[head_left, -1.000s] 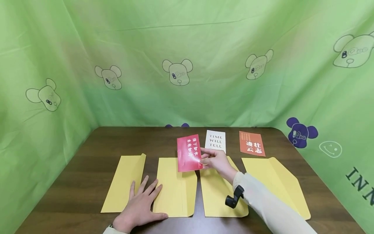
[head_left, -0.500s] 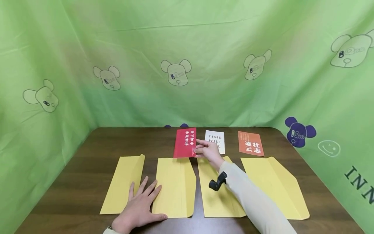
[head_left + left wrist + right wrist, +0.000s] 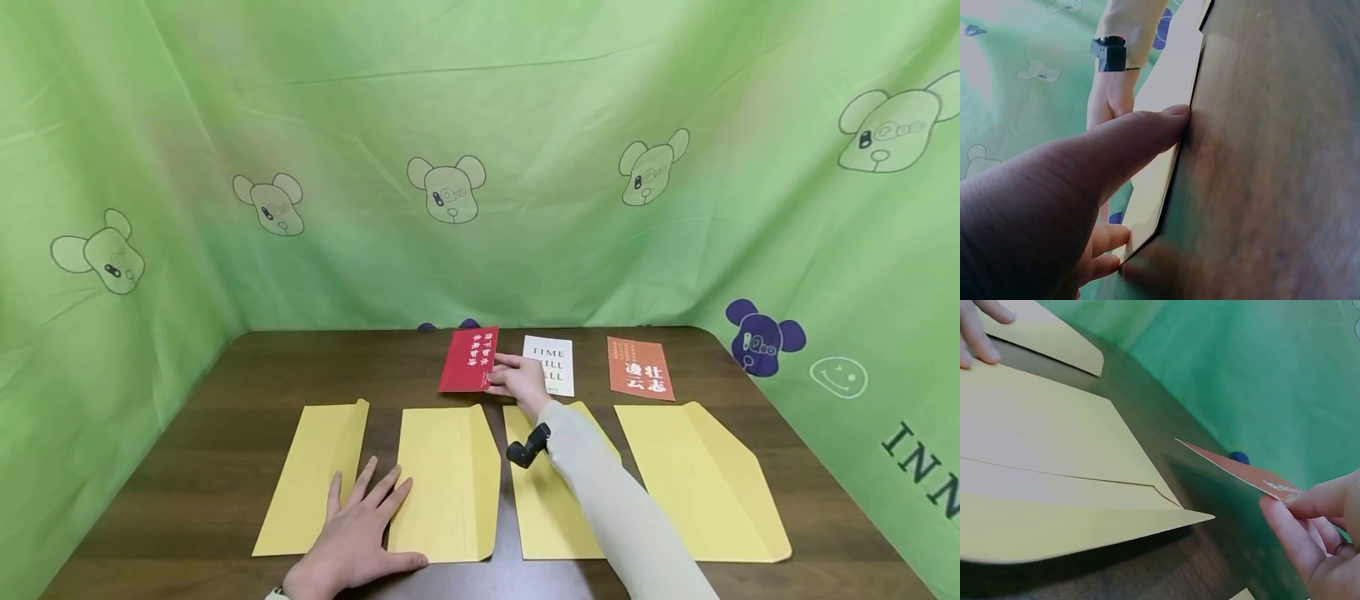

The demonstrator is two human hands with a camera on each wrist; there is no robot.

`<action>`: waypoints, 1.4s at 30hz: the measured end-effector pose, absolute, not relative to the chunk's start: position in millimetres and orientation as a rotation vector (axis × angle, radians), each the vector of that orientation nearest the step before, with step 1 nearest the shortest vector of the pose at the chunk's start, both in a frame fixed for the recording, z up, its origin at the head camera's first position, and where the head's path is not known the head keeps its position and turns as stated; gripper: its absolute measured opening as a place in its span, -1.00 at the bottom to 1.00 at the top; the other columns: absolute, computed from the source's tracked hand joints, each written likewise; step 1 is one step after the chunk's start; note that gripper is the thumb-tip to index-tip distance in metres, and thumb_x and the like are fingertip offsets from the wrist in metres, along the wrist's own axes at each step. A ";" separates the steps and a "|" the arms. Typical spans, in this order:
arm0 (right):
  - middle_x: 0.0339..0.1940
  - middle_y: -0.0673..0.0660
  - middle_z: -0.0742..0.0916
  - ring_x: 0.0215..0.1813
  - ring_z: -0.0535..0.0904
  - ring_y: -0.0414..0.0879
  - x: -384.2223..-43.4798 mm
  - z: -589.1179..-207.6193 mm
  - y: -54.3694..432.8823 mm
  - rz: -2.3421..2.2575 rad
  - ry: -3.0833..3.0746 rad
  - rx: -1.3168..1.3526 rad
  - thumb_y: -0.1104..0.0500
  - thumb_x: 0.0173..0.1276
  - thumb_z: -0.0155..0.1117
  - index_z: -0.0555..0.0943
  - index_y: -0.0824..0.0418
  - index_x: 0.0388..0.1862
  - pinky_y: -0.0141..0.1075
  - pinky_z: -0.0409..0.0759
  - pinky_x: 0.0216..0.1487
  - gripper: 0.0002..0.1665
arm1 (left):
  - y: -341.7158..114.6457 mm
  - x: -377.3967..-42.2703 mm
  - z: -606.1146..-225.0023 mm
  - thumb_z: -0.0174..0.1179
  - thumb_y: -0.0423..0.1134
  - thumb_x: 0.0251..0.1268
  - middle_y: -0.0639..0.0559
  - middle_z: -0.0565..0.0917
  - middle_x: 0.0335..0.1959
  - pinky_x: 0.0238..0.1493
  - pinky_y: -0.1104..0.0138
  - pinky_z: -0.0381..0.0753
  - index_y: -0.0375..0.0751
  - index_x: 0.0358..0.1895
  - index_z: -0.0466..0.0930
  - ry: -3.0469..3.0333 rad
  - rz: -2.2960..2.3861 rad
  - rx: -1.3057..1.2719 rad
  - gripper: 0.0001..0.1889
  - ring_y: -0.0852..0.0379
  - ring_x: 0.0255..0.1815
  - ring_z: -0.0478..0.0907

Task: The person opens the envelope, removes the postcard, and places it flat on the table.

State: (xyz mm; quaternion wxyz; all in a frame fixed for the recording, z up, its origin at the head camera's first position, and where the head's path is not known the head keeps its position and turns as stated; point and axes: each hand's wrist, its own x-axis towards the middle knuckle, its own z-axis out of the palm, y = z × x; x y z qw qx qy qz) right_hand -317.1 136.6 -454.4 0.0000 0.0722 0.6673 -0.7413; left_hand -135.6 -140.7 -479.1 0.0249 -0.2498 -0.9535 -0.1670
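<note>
A red card [image 3: 467,360] with white characters is pinched at its right edge by my right hand [image 3: 522,385]. In the right wrist view the red card [image 3: 1241,469] is tilted over the table, held between thumb and fingers. My left hand [image 3: 356,529] lies with spread fingers across the gap between the far-left yellow envelope [image 3: 307,475] and the second yellow envelope [image 3: 435,483]. Its fingertips and thumb rest at the second envelope's left edge. That envelope's flap [image 3: 1085,525] stands raised toward the right.
Two more yellow envelopes [image 3: 547,492], [image 3: 697,483] lie on the right, the nearer one partly under my right sleeve. A white card [image 3: 561,377] sits behind my right hand, and an orange card [image 3: 640,368] farther right. Green curtain [image 3: 450,275] hangs behind the brown table [image 3: 337,367].
My right hand has moved the red card back and to the left, away from over the second envelope. The card has tipped flatter. My left hand has stayed in place.
</note>
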 end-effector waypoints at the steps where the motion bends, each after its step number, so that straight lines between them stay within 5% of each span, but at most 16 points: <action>1: -0.29 0.24 0.73 -0.43 0.71 -0.14 -318.6 -454.7 136.2 -2.334 2.096 0.225 0.60 0.21 0.21 0.47 0.50 0.31 -0.28 0.72 -0.32 -0.38 | -140.8 -135.7 -479.0 0.23 0.54 -0.09 -0.09 0.39 0.44 0.30 -0.43 -0.22 -0.15 0.39 0.46 -2.948 -0.518 -0.770 0.04 -0.27 0.55 0.01; 7: -0.20 0.37 0.73 -0.42 0.69 -0.14 -323.8 -456.4 132.2 -2.293 2.151 0.261 0.59 0.24 0.21 0.46 0.54 0.29 -0.29 0.71 -0.33 -0.41 | -142.0 -134.8 -478.3 0.23 0.55 -0.09 -0.09 0.39 0.44 0.30 -0.43 -0.22 -0.16 0.39 0.46 -2.948 -0.531 -0.755 0.05 -0.27 0.55 0.01; 19: -0.30 0.33 0.75 -0.40 0.70 -0.09 -324.9 -469.2 134.7 -1.936 2.586 0.184 0.55 0.20 0.28 0.61 0.53 0.09 -0.28 0.71 -0.40 -0.58 | -139.6 -131.6 -484.6 0.20 0.56 -0.08 -0.09 0.39 0.44 0.28 -0.44 -0.17 -0.15 0.39 0.45 -2.944 -0.503 -0.788 0.05 -0.28 0.55 0.02; 42: -0.14 0.29 0.68 -0.11 0.63 0.04 -281.0 -427.5 121.9 -1.896 2.687 -0.201 0.42 0.26 0.24 0.60 0.38 0.15 -0.20 0.68 -0.13 -0.56 | -148.4 -139.6 -473.9 0.33 0.34 0.03 -0.17 0.26 0.51 0.33 -0.38 -0.17 -0.17 0.46 0.36 -2.791 -0.478 -0.711 -0.04 -0.27 0.56 -0.06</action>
